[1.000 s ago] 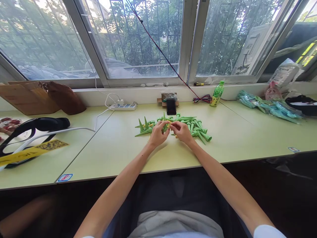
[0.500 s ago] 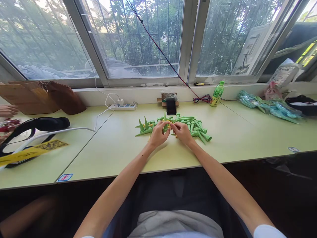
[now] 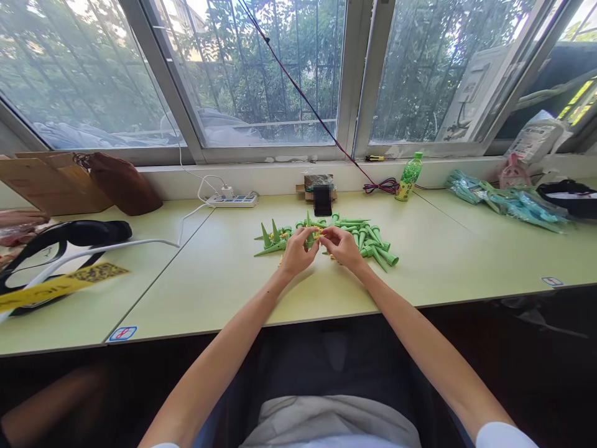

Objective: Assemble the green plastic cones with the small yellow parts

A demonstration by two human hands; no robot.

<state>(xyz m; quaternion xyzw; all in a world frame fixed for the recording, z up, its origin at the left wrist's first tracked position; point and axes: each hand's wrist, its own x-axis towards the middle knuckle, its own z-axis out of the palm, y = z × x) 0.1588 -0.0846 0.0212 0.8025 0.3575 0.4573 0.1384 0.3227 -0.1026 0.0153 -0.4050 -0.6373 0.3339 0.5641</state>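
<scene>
Pale worktop point(image 3: 186, 286) below a row of windows; both hands near its middle, fingertips close together. Left hand point(image 3: 297, 254): thumb and fingers curled in a pinch around a green spike point(image 3: 308, 220). Spike's long axis runs close to upright, narrow tip up, base down among the fingers (lower end partly hidden). Right hand point(image 3: 345, 250): fingertips drawn together at a small yellow piece point(image 3: 318, 236), which sits between the two hands beside the spike; its own axis too small to read.

Loose green cones point(image 3: 382, 255) lie right of and behind the hands, mostly on their sides, pointing various ways. Left of the hands, two standing cones point(image 3: 266, 236) point up, another lying flat in front of them. Small yellow bits scattered among the lot.

Behind the pile, a dark phone point(image 3: 323, 202) leans upright against a small box. Green-capped bottle point(image 3: 408, 178) stands farther right; white power strip point(image 3: 233, 201) lies to the left.
</scene>
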